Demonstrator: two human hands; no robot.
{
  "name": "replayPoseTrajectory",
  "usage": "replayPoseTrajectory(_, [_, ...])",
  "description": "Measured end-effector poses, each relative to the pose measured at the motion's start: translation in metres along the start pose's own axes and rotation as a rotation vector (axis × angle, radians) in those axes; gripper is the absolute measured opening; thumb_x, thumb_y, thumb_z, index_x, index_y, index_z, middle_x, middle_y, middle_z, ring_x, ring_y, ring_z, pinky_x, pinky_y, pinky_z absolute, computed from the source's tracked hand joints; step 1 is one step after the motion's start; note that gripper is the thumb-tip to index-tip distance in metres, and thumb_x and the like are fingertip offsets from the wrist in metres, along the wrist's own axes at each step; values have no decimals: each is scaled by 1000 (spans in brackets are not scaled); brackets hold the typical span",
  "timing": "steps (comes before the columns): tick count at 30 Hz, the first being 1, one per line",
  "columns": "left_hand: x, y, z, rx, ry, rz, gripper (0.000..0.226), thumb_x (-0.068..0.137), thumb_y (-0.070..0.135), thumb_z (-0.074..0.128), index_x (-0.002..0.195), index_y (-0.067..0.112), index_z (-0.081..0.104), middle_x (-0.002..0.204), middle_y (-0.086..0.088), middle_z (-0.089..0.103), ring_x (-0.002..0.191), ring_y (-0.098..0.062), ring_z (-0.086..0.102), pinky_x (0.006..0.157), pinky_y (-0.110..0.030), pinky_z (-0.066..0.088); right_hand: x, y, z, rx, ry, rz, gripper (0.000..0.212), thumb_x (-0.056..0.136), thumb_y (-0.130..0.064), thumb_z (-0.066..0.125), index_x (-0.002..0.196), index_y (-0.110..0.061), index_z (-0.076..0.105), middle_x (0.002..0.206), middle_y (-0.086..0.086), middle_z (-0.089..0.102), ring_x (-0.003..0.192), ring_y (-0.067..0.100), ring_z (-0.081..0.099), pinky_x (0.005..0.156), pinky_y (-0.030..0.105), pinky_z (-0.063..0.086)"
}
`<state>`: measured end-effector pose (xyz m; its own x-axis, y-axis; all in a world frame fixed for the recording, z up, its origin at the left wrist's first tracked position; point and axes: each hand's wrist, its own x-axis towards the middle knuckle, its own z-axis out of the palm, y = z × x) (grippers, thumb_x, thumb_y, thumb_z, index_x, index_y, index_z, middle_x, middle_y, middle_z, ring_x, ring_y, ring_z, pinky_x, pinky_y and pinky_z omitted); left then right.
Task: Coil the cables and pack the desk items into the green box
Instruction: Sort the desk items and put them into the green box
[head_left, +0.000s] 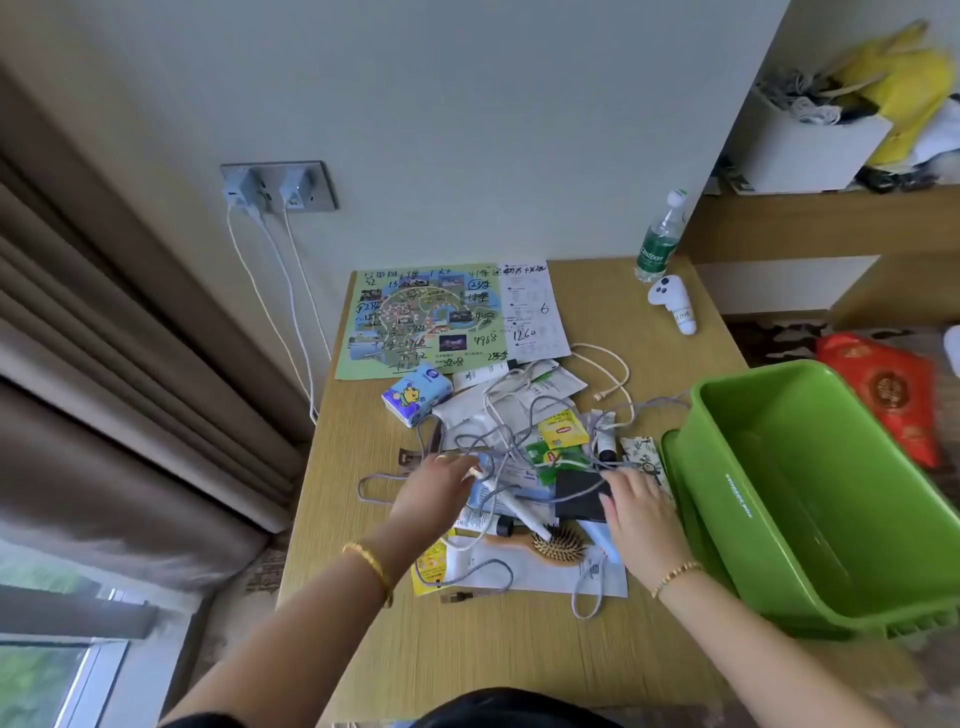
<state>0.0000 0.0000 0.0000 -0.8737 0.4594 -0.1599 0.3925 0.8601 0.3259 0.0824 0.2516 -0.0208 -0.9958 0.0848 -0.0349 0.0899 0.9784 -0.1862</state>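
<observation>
In the head view the left hand (439, 480) pinches a strand of the grey braided cable (488, 441) in the heap just left of the empty green box (810, 499), while the right hand (636, 499) lies flat, fingers straight, on a black pouch (576, 493) beside the box. The cable loops over the tea sachets (561, 431) and wooden hairbrush (553, 545) (white cables (613, 374) tangle in too), so a pull may drag them off the table (519, 649).
</observation>
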Motion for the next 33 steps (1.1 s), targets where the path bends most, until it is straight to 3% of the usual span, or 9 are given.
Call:
replayPoseTrajectory(4, [33,14,3,235,-195,175,38,86,-5,44,115,13,61,106,-11,62,103,-31,56,76,-37,49,35,-9,-1,-16,-228,-127,32,91,-2,40,116,-17,56,115,2,60,112,22,48,90,36,44])
replayPoseTrajectory(7, [42,14,17,428,-290,301,36,88,-3,45,119,12,57,110,-11,61,107,-31,53,83,-41,48,45,-9,6,-161,-287,-158,16,92,-12,45,100,-17,58,101,3,66,98,24,52,82,36,40])
replayPoseTrajectory(10, [45,13,20,458,-292,330,29,92,8,47,120,10,52,112,-13,56,109,-32,50,81,-42,44,49,-10,9,-201,-338,-142,24,93,-35,50,107,-16,55,109,4,63,105,24,50,87,38,35])
replayPoseTrajectory(14, [47,15,24,531,-338,392,24,93,13,49,117,9,54,118,-14,51,112,-32,46,82,-43,46,49,-9,15,-303,-397,-123,49,87,-46,54,124,-14,49,125,6,48,117,26,40,98,41,31])
replayPoseTrajectory(18, [52,28,26,521,-330,445,26,91,6,48,117,7,54,121,-17,47,112,-33,43,69,-39,40,50,-12,13,-328,-405,-118,51,86,-46,56,125,-13,49,129,8,39,118,27,35,98,40,29])
replayPoseTrajectory(21, [53,32,31,537,-327,495,38,85,-2,51,122,6,50,124,-19,45,112,-33,41,73,-40,41,50,-16,11,-357,-417,-118,48,88,-40,56,126,-13,48,130,9,41,120,28,35,103,42,24])
replayPoseTrajectory(24, [52,32,33,536,-314,471,42,83,-4,53,123,7,49,126,-18,46,113,-32,42,76,-40,43,50,-22,10,-337,-402,-92,44,88,-28,57,126,-10,44,128,9,45,122,27,36,110,45,16])
replayPoseTrajectory(27, [53,30,31,487,-292,363,35,85,-1,51,118,10,49,122,-12,51,114,-30,44,68,-35,40,49,-24,10,-253,-400,-13,45,87,-21,57,127,-8,40,129,9,45,123,28,35,113,46,12])
replayPoseTrajectory(33, [57,20,12,62,-202,94,30,89,22,52,119,19,52,108,-11,60,109,-29,51,86,-36,43,58,-23,-2,30,-399,110,26,93,-27,51,113,-11,48,114,9,56,113,29,46,101,41,26])
